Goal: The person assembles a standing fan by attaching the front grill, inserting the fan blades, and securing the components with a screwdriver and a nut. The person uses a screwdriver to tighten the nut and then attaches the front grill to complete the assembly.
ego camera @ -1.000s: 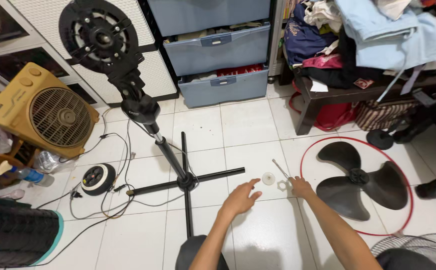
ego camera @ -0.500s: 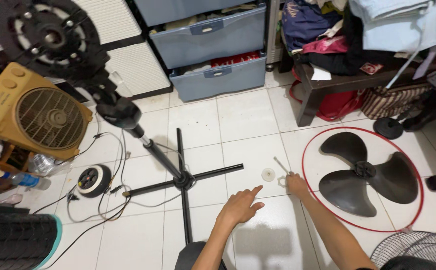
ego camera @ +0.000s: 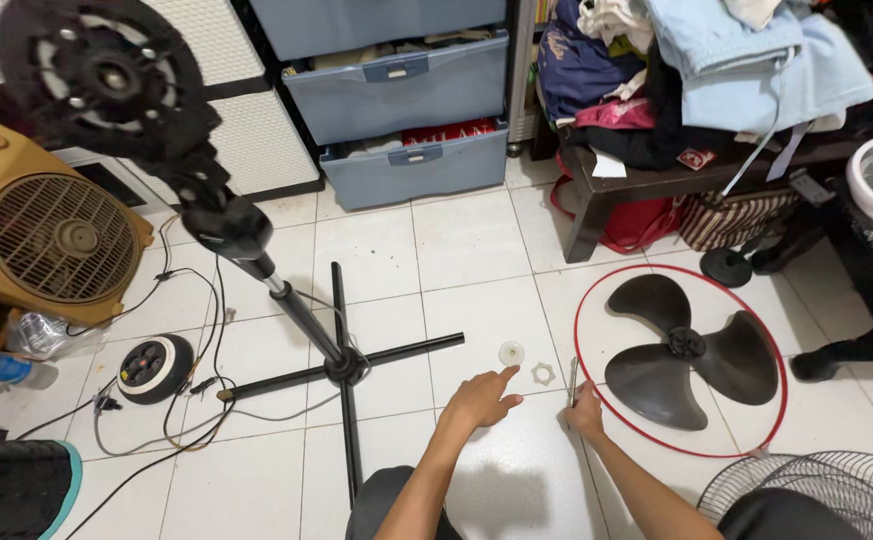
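Left hand [ego camera: 484,400] hovers with fingers loosely spread, forefinger nearest the white cap [ego camera: 511,352] on the floor [ego camera: 456,240]; right hand [ego camera: 585,412] pinches a thin metal rod [ego camera: 572,378] (shaft-like), near the nut [ego camera: 543,374] and fan blade [ego camera: 684,350].

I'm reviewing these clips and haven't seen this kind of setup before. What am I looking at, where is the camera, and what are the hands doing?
The camera sits on a person's head and looks down at a tiled floor. Both bare arms reach forward. The left hand hovers with a finger toward a small white round cap. The right hand pinches a thin metal rod. Between them lies a white hex nut. Around them: a black fan stand, a dark fan blade inside a red ring.
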